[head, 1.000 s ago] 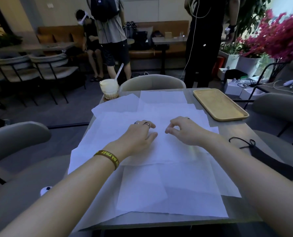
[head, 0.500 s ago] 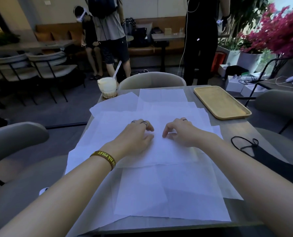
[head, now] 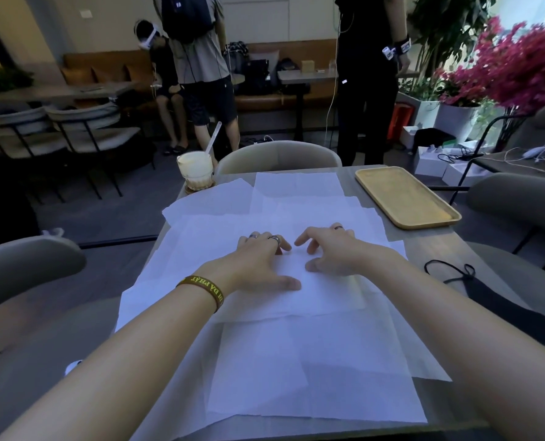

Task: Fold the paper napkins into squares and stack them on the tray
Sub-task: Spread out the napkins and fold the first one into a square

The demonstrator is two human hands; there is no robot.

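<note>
Since every paper napkin (head: 296,361) on the table (head: 430,259) lies flat and unfolded, overlapping in a loose pile across most of the top, I'd judge the task barely begun. One top sheet (head: 325,294) sits mid-pile, right under both hands. Far right corner: the wooden tray (head: 403,195), well apart from the hands, nothing on it.

Step in hand, my read: isolate that top sheet for the first fold. To do it well:
- catch one sheet only; they're thin and overlapping, so two could lift together
- pin with one hand, lift an edge with the other
- match corners before creasing, then press the crease flat; skew now likely means no square later

On the left hand (head: 258,259) the fingers (head: 277,245) are bent, tips down on the top sheet, thumb flat on the paper and spread away from them. Same claw shape on the right hand (head: 331,249): tips on the paper, thumb apart. The hands are just beside each other, not touching. Neither visibly pinches or lifts any paper.

Further out: iced drink with straw (head: 195,168) at the far left corner, just beside a napkin edge, so spill risk. Black face mask (head: 500,300) lies near the table's right edge.
</note>
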